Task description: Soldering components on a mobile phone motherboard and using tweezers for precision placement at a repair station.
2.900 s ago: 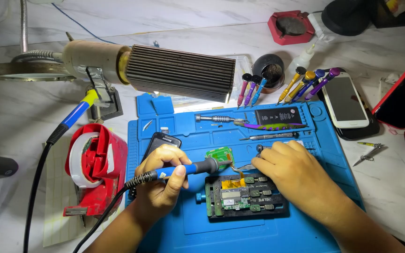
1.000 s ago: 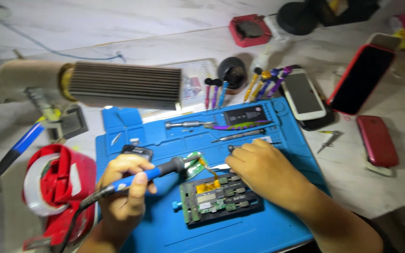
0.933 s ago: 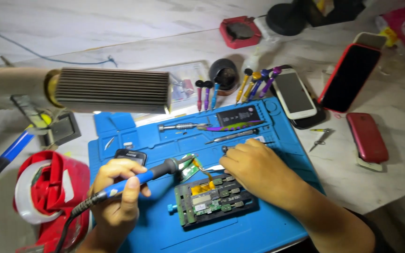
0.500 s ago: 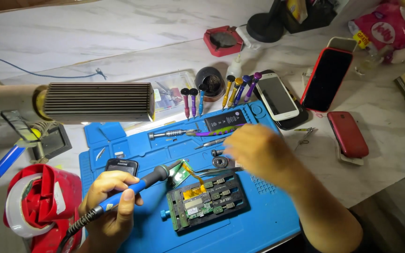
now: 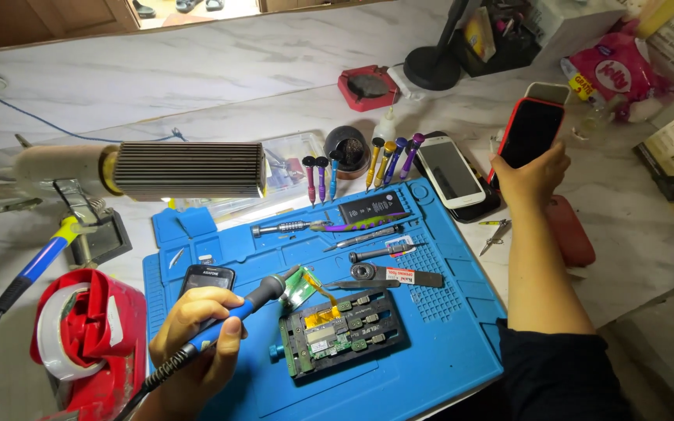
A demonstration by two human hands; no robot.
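A: What could go wrong here?

B: As I judge it, the left hand (image 5: 196,343) has a closed grip on the soldering iron (image 5: 232,316), its tip just beside the circuit board (image 5: 342,334) clamped in a holder on the blue mat (image 5: 462,312). The right hand (image 5: 530,175) is well away, wrapped around a red-cased phone (image 5: 530,132) on the counter (image 5: 196,78). With attention split, the hot tip could drift onto the board or the mat.

A: And the counts?

B: Six screwdrivers (image 5: 360,160) standing in a row at the mat's far edge, four phones that I can make out, one iron, one board.
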